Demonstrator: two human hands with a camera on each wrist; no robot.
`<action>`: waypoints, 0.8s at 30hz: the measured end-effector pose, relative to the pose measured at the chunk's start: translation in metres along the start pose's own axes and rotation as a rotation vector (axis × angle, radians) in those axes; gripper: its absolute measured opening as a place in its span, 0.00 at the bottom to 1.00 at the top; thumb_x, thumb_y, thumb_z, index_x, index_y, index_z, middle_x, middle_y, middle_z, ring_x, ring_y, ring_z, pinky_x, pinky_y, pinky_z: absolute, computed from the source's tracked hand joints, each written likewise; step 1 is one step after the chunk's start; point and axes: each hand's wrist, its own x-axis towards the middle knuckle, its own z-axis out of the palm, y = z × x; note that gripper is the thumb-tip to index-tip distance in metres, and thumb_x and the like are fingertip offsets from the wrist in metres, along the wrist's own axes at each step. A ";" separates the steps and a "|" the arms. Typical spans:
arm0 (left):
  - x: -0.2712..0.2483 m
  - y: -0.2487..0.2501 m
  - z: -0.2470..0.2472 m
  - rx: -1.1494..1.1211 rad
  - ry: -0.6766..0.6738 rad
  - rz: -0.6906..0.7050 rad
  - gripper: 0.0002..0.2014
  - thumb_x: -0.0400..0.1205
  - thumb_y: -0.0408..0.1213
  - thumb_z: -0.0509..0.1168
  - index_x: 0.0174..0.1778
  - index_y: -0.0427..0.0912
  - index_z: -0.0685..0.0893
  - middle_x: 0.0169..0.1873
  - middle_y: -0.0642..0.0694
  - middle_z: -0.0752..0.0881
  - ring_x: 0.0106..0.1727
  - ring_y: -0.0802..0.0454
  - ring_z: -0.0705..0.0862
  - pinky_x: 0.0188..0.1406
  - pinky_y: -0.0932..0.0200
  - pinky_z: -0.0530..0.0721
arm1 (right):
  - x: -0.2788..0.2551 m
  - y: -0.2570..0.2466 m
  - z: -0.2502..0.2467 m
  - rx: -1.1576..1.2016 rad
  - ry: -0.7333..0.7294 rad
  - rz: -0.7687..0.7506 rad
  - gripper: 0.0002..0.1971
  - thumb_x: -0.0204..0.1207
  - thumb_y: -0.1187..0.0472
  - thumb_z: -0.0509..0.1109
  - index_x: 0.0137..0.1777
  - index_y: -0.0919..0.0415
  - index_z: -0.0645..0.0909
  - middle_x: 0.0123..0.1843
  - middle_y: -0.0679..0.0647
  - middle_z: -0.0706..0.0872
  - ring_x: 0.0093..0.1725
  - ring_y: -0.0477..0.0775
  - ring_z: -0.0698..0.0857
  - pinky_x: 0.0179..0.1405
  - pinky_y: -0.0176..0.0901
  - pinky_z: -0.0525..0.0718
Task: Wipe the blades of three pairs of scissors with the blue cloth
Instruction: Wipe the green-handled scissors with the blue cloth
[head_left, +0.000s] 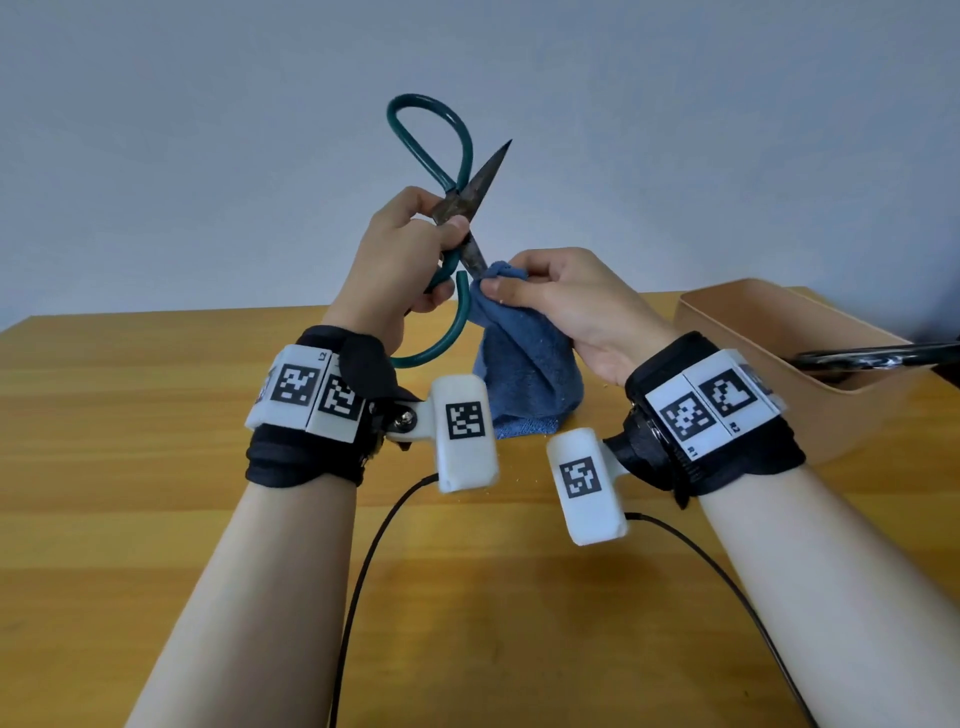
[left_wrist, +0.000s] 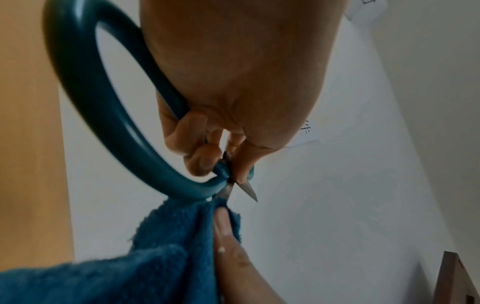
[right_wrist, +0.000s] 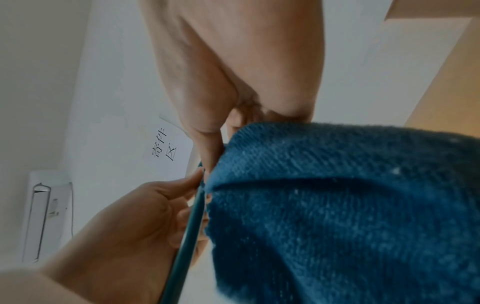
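Item: green-handled scissors (head_left: 447, 202), one blade mid-wipe, held up over the desk (head_left: 156, 415).

We judge one blade in hand; next we draw the blue cloth (head_left: 524, 353) along it toward the tip. Left hand (head_left: 410, 260) grips the pivot, blades spread, dull and rust-dark. Right hand (head_left: 566, 306) pinches cloth around the lower blade. Dark-handled scissors (head_left: 878, 357) lie in the tan box (head_left: 779, 332).

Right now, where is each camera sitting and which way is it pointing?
Head: on the head, facing forward and down at the table; shows both forearms, left hand gripping scissors, right hand pinching cloth.
Left wrist: looks along the left hand at scissors.
Right wrist: looks along the right hand at cloth.
All share scissors and cloth.
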 end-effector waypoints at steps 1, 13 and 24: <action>0.001 0.000 -0.002 -0.001 0.007 0.000 0.02 0.89 0.34 0.62 0.51 0.43 0.77 0.30 0.51 0.83 0.25 0.51 0.73 0.14 0.67 0.68 | 0.000 -0.002 0.001 -0.016 -0.009 0.000 0.06 0.77 0.63 0.77 0.40 0.60 0.84 0.43 0.61 0.88 0.42 0.53 0.86 0.44 0.41 0.83; 0.008 -0.011 0.006 0.190 -0.027 0.016 0.09 0.87 0.35 0.66 0.59 0.35 0.82 0.38 0.44 0.76 0.27 0.53 0.71 0.23 0.62 0.75 | 0.002 -0.005 -0.031 -0.313 -0.122 0.145 0.10 0.71 0.60 0.81 0.46 0.66 0.90 0.49 0.64 0.92 0.48 0.58 0.89 0.61 0.56 0.86; 0.006 -0.007 0.002 0.287 -0.103 0.032 0.06 0.86 0.36 0.66 0.56 0.39 0.86 0.41 0.41 0.78 0.29 0.52 0.72 0.26 0.62 0.77 | 0.002 -0.001 -0.010 0.121 0.226 0.071 0.11 0.77 0.61 0.75 0.48 0.72 0.89 0.41 0.58 0.88 0.40 0.49 0.87 0.40 0.39 0.84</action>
